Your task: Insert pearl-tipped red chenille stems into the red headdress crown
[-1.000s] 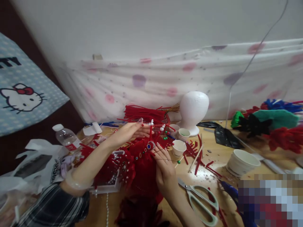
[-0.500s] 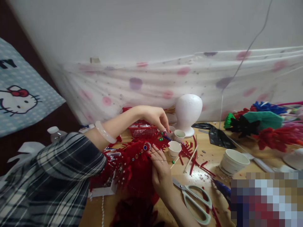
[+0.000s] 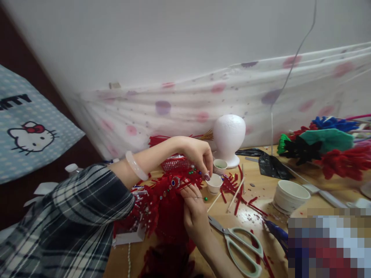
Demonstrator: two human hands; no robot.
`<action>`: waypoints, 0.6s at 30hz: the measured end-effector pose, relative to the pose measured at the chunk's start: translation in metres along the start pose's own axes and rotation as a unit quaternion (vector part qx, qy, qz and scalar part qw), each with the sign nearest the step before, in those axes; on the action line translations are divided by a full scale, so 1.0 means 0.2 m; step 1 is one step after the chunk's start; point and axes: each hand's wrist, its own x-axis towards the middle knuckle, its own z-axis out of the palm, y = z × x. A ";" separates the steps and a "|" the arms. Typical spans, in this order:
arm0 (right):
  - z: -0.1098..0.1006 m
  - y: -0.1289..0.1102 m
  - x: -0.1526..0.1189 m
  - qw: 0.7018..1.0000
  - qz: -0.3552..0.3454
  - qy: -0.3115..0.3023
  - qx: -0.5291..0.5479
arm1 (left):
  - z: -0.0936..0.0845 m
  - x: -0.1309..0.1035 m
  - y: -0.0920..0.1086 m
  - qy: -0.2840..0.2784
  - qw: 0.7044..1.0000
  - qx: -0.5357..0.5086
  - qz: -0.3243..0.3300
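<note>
"tty" showing on the blue cloth [image 3: 31, 116], your left hand [image 3: 199, 152] bunched over the white cup [image 3: 214, 187], its grasp unclear, your right hand [image 3: 194, 206] gripping the red beaded piece [image 3: 170, 216]

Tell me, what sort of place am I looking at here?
Probably a small craft workspace: scissors lie on a wooden table, near a beaded red piece, with a white model head behind and colourful flower-like pieces at the right.

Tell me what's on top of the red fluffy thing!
On the red fluffy thing, you can see a row of little gems, including a blue gem. The right hand covers part of its side, so whatever's under there can't be seen.
</note>
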 end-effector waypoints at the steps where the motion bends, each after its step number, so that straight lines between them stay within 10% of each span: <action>1: 0.00 0.00 0.00 1.000 -0.001 0.005 0.003 | 0.01 0.00 0.02 -0.005 1.000 0.000 0.002; 18: 0.04 0.01 -0.01 1.000 -0.013 0.011 -0.011 | 0.04 -0.08 0.12 0.019 1.000 -0.003 -0.015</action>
